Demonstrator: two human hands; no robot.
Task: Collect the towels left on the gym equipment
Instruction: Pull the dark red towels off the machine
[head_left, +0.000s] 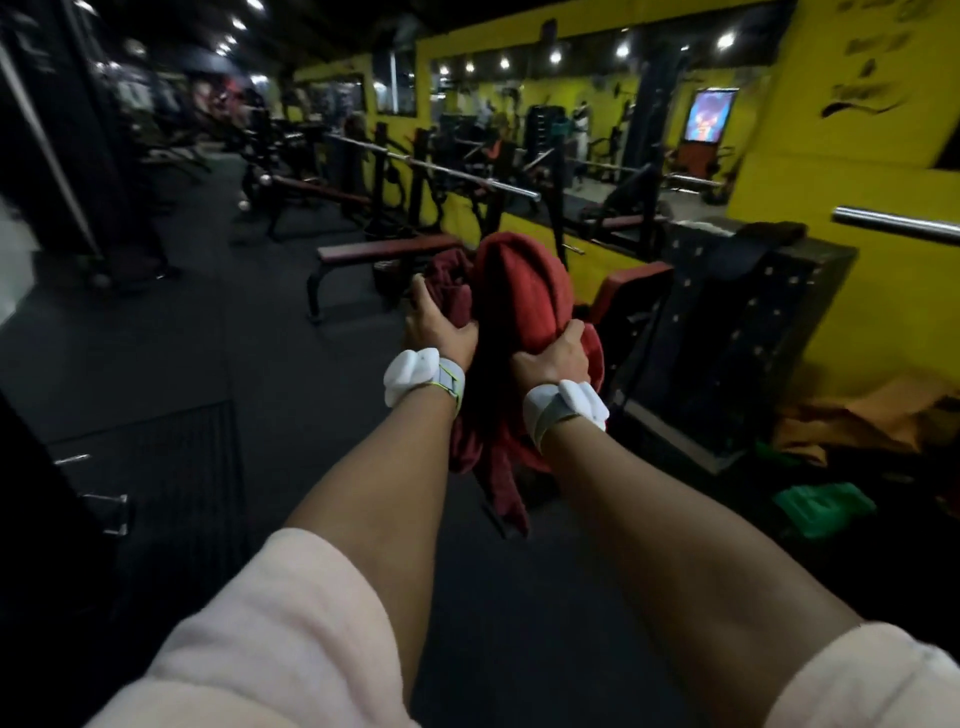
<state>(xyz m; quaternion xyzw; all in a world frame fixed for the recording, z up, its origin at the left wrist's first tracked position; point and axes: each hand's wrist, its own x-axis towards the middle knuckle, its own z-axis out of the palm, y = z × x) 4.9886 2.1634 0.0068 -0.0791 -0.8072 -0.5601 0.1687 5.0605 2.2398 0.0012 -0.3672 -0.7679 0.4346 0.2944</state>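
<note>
Both hands out front, left hand (439, 325) gripping dark towel (451, 291), right hand (553, 356) clutching red towel (519, 291); loose tails are hanging low, risking a snag or dropped towel.

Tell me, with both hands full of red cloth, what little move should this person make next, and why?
Probably gather the hanging ends upward. The left hand grips a dark maroon towel and the right hand holds a brighter red terry towel, while loose cloth dangles below the wrists toward the dark rubber floor. Bundling it would likely keep it from dragging.
</note>
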